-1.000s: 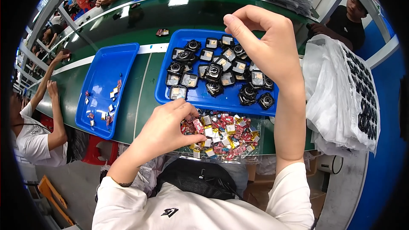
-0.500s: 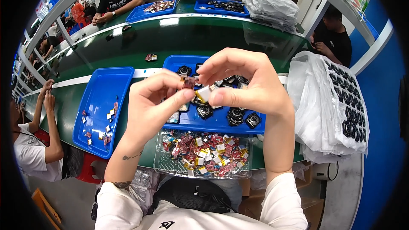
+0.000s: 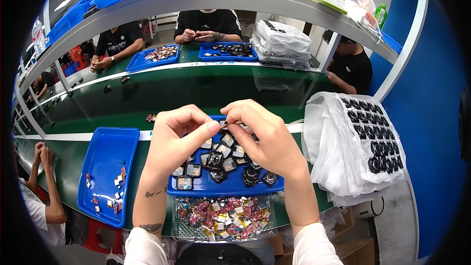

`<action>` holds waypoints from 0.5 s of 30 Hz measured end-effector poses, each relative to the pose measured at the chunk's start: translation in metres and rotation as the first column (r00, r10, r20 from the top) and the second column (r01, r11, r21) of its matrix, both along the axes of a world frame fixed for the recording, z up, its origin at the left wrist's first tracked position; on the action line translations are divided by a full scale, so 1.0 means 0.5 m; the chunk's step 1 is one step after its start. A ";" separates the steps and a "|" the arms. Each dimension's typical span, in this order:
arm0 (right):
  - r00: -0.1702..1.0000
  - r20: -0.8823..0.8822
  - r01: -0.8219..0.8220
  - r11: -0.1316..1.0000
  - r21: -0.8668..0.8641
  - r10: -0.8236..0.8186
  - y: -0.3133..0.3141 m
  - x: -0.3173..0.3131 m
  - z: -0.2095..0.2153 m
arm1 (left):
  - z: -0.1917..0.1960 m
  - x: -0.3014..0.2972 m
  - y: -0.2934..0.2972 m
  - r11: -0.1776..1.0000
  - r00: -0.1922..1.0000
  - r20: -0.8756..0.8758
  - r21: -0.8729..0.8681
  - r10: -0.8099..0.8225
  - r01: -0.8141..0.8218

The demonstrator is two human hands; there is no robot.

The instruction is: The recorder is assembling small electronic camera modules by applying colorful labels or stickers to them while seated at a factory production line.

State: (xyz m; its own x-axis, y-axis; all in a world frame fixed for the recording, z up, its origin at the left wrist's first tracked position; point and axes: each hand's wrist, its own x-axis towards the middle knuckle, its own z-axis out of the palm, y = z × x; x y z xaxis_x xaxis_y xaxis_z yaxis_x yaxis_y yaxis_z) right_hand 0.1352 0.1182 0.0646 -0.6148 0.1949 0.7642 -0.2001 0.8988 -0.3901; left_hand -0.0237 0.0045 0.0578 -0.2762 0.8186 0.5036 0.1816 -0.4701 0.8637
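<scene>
Head view: the left hand [image 3: 179,135] and right hand [image 3: 265,135] meet fingertip to fingertip, pinching a tiny, hard-to-make-out piece [image 3: 223,123] above the blue plastic tray [image 3: 225,186] of glossy black parts on the green bench [image 3: 162,93].

glossy blue plastic tray [image 3: 196,189], clear plastic box [image 3: 179,225], shiny green belt [image 3: 186,93]
</scene>
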 end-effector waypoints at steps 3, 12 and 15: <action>0.996 0.093 0.001 0.998 0.055 -0.006 0.005 0.001 0.001 | -0.009 -0.015 0.007 0.996 1.000 -0.005 -0.089 -0.015 0.015; 0.963 0.161 -0.208 0.975 -0.081 0.218 0.012 -0.007 -0.001 | -0.012 -0.064 0.006 0.894 0.942 0.096 -0.297 -0.322 0.335; 0.957 0.137 -0.239 0.963 -0.126 0.255 0.014 0.000 0.002 | -0.001 -0.060 0.005 0.875 0.928 0.110 -0.309 -0.357 0.373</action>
